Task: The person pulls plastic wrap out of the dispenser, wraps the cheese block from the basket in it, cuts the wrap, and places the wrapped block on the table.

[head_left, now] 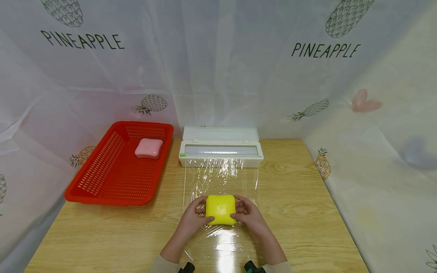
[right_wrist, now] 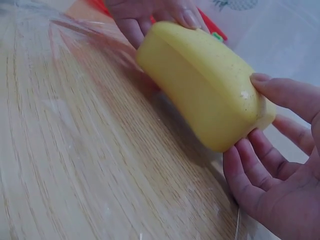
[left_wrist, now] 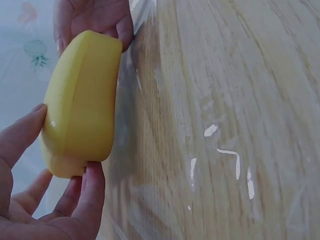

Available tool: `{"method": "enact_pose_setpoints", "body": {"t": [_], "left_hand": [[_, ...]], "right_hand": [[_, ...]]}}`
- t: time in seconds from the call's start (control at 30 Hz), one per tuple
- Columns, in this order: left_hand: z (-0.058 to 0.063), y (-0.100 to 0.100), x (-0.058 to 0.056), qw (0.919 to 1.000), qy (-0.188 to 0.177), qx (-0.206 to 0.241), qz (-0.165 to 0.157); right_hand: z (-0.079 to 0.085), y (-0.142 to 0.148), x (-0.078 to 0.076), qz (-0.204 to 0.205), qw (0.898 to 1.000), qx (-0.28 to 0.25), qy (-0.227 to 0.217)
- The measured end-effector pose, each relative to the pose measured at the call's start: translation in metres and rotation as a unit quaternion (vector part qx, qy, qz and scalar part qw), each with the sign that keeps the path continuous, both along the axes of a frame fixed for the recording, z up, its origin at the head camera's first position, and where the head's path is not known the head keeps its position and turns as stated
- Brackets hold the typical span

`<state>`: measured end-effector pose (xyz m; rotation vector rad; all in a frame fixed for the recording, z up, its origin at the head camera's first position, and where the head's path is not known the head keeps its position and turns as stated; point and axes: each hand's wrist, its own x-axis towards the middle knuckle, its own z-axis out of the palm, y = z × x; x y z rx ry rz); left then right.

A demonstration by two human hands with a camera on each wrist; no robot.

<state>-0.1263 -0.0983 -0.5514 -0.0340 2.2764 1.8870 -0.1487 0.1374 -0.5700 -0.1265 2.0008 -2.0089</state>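
- Left hand (head_left: 193,217) and right hand (head_left: 251,216) pinch the yellow block (head_left: 220,209) from opposite sides, fingers parted to its thickness.
- It's between the hands, above the film (head_left: 215,182).
- Balance both grips, keeping it level.

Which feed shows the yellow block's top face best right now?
The head view: it looks down on nearly the whole top of the yellow block, with the left hand and right hand covering only bits of its edges. Both wrist views mainly show its side, the top steeply foreshortened.
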Motion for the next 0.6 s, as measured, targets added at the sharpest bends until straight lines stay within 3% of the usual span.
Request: {"method": "enact_pose_setpoints", "body": {"t": [0.23,0.6], "left_hand": [[-0.0031,0.0007,-0.0015,0.9999,-0.015,0.003,0.003],[-0.0075,-0.0012,-0.0072,0.9989,0.003,-0.047,-0.006]], "right_hand": [[0.0005,-0.0045,0.0005,-0.019,1.000,0.019,-0.005],[0.0010,-0.0085,-0.0010,-0.037,0.997,0.064,0.006]]}}
